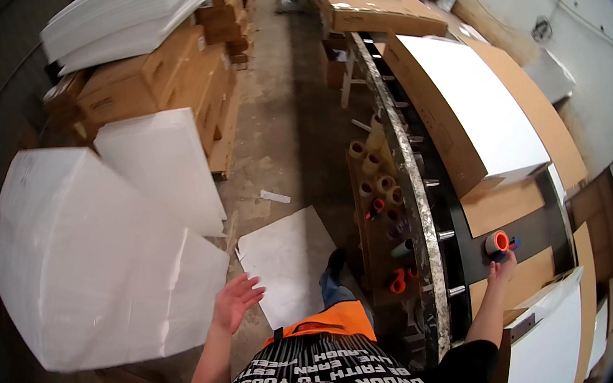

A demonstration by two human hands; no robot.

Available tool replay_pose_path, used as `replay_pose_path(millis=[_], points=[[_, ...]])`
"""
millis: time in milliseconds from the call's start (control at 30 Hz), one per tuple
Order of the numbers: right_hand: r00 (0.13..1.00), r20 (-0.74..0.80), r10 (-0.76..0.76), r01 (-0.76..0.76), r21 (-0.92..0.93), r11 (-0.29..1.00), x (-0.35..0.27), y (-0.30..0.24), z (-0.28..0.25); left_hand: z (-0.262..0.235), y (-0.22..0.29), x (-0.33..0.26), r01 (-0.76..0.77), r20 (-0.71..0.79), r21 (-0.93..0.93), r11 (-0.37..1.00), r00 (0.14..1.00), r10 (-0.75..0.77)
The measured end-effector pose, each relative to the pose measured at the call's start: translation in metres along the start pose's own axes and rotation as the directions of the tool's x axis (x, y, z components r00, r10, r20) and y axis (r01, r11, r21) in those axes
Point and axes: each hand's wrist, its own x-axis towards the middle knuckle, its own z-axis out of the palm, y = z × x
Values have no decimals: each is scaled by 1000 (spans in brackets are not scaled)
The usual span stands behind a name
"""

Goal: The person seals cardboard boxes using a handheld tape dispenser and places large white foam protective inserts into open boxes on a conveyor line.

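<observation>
At the lower middle, my left hand (236,303) hangs in the air over the floor with its fingers apart and nothing in it. My right hand (501,270) reaches over the conveyor on the right, its fingers stretched toward a tape dispenser (499,243) with a blue handle and an orange-cored roll. The fingertips are at the handle; whether they touch it is too small to tell. Beyond the dispenser, a long carton (439,124) with a white panel (481,98) on top lies on the conveyor. Closer to me is another white panel (543,362) with cardboard around it.
Below the conveyor's metal rail (416,183), a shelf holds several tape rolls (385,183) and an orange-handled tool (398,281). White wrapped foam blocks (105,250) stand left, before stacked cartons (155,78). A white sheet (286,258) lies on the floor by my foot.
</observation>
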Motion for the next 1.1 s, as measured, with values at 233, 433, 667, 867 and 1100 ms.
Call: replay_pose_path(millis=[233, 433, 667, 867, 1100], points=[[819, -85, -568, 236, -852, 467, 102, 33, 22, 0, 46, 117, -30, -367, -157, 987, 930, -30], [917, -130, -377, -86, -988, 130, 70, 3, 79, 65, 101, 250, 144, -289, 74, 987, 950, -117], [761, 239, -604, 88, -959, -269, 45, 56, 58, 178, 123, 404, 271, -119, 338, 901, 962, -245], [875, 190, -445, 120, -976, -181, 7, 40, 109, 245, 116, 505, 304, 43, 511, 804, 925, -377], [602, 208, -771, 256, -965, -60, -47, 21, 213, 341, 112, 646, -287, 564, 715, 637, 775, -284]])
